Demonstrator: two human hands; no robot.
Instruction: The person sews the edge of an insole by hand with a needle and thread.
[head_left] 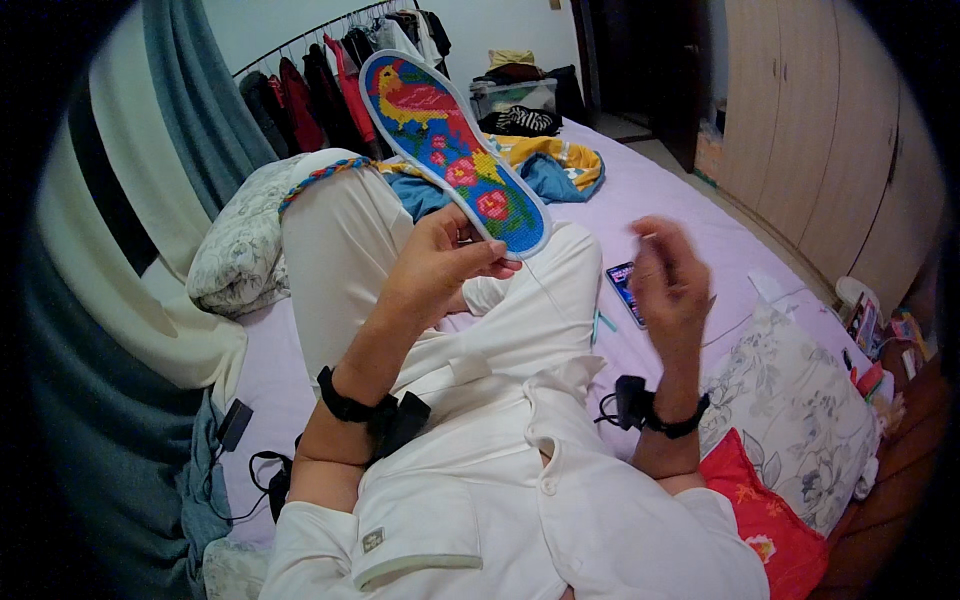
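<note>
My left hand (455, 255) grips the heel end of an embroidered insole (460, 160), thumb on its face, and holds it up before my raised knee. Stitched on it are a yellow and red bird and pink flowers on blue, inside a white rim. A thin pale thread (545, 290) trails from its lower edge over my white trousers. Off to the right, well apart from the insole, my right hand (672, 275) is raised with fingers curled together. Whatever it pinches is too small to make out. A braided multicoloured cord (325, 172) lies over my left knee.
I sit on a bed with a lilac sheet (655, 190). A phone (626, 292) lies beside my right leg, and a floral pillow (800, 400) and red cushion (765, 520) sit by my right elbow. A bunched quilt (240, 245) is at left, yellow-blue cloth (560, 165) ahead.
</note>
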